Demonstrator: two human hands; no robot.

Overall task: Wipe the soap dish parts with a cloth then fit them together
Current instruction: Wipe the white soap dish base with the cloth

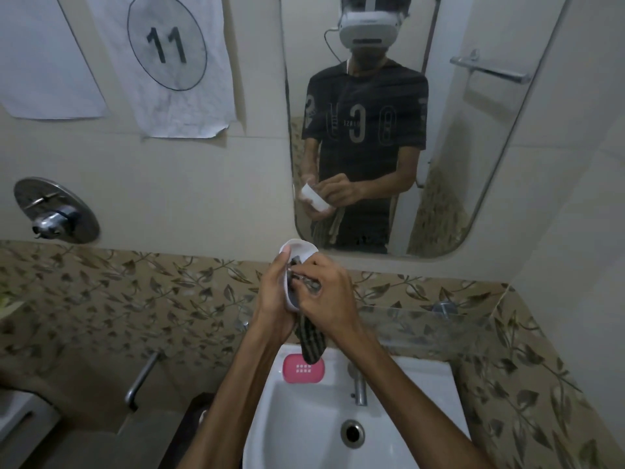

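Note:
My left hand (272,296) holds the white soap dish base (299,248) upright above the sink, its hollow side facing me. My right hand (326,289) presses a dark striped cloth (313,343) into the hollow; the cloth's loose end hangs down below both hands. The pink soap dish insert (303,368), with a grid of small drain holes, lies flat on the back ledge of the white sink (304,418), directly under the hanging cloth.
A chrome tap (360,387) stands on the sink ledge right of the pink insert. A mirror (473,147) hangs on the wall ahead, above a glass shelf (433,326). A shower valve (55,211) and a grab bar (142,380) are at the left.

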